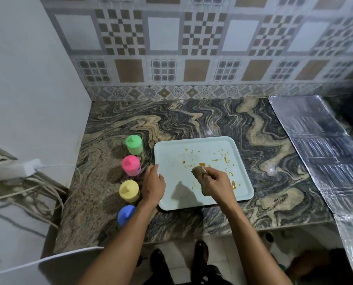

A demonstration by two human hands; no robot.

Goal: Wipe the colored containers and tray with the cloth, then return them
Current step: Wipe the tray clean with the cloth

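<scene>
Head-worn view, looking down, countertop (192, 120) close

Tray (202, 144) lies on the countertop (212, 120), toward its near edge. Left of the tray, four lidded containers stand in a row running far to near: farthest container (133, 144), second container (131, 165), third container (129, 191), nearest container (126, 214) at the counter's front edge. Left hand (154, 184) rests on the tray's left rim, between row and tray. Right hand (216, 185) holds the cloth (199, 173) on the tray's middle, among sauce smears (226, 159). Foil sheet (325, 140) covers the counter's right end. Power strip (15, 168) lies left, off the counter. Tiled wall (192, 48) behind.
</scene>
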